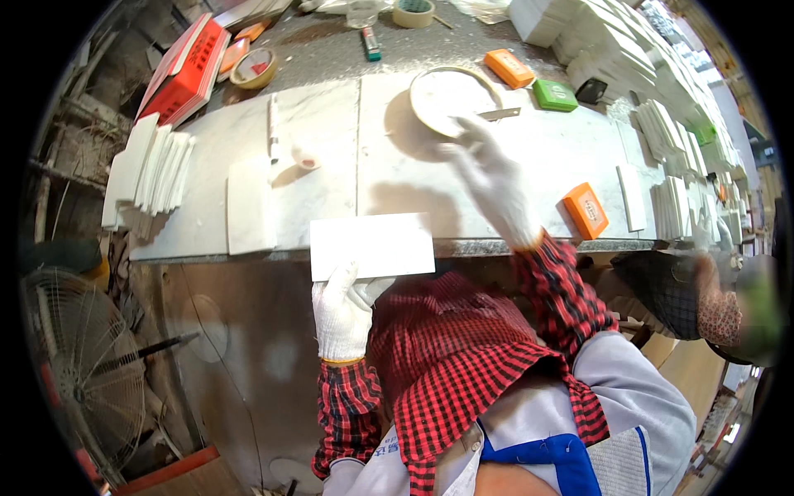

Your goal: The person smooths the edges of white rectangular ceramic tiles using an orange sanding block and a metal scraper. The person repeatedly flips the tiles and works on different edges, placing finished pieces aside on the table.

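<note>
My left hand (pixel 342 310), in a white knit glove, grips a flat white rectangular tile (pixel 372 246) by its lower edge, just in front of the table edge. The tile is held with its broad face showing. My right hand (pixel 496 186), also gloved and slightly blurred, reaches over the table with its fingers apart. Its fingertips are at the near right rim of a round white dish (pixel 418 93). A small flat metal blade (pixel 501 114) lies over that rim, right by the fingertips; whether they touch it I cannot tell.
White tiles stand in a row at left (pixel 157 169); one white piece (pixel 250 205) lies nearby. A marker (pixel 274 128), a small white round object (pixel 306 157), orange boxes (pixel 585 211) and a green box (pixel 555 95) are on the table. Stacked white tiles (pixel 608 58) fill the right. A fan (pixel 78 372) stands lower left.
</note>
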{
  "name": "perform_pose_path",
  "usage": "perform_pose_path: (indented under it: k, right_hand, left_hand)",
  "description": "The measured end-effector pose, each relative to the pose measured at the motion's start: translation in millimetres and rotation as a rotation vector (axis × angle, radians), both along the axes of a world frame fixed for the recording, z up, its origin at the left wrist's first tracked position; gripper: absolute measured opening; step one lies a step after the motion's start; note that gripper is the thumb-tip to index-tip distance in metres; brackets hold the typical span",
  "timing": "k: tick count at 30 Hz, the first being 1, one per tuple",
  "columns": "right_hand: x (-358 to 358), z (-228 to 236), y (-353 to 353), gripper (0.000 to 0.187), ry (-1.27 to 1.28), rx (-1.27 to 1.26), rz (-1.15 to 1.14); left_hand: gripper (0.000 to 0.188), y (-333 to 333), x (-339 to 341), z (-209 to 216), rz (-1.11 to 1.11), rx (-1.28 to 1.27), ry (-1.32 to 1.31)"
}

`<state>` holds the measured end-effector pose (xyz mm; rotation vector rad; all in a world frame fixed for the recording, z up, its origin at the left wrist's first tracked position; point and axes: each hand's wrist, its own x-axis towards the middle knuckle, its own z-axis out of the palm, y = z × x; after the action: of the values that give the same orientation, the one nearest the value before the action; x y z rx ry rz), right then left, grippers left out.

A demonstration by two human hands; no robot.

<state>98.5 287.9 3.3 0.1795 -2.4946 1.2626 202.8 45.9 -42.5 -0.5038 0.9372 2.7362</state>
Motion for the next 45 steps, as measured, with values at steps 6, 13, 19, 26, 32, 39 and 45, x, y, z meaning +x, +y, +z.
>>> perform_pose_path:
  k: [6,13,19,26,32,39,45]
  right_hand:
    - [9,-8,73,0.045,-0.058,0.180,-0.362]
    - [-27,-23,65,0.029,-0.138,-0.261,-0.185]
    - [-33,-14,81,0.027,-0.268,-0.461,-0.177]
    - [-35,31,88,0.025,-0.295,-0.472,-0.057]
    - [-39,35,87,0.023,0.105,0.169,-0.105]
    - [-22,17,108,0.024,0.145,0.203,-0.127]
    - [-11,21,111,0.028,0.140,0.200,-0.091]
  left_hand:
    - [0.040,37,-55,10,-0.150,-0.051,0.060]
    - [0.035,67,-113,39,-0.244,-0.169,0.105]
    - [0.037,79,-155,48,-0.329,-0.273,0.121]
    - [0.039,91,-183,60,-0.427,-0.358,0.113]
    - [0.042,104,-199,85,-0.452,-0.515,0.077]
    - [0.045,120,-249,139,-0.797,-0.943,0.245]
    - [0.041,135,-238,161,-0.788,-1.176,0.289]
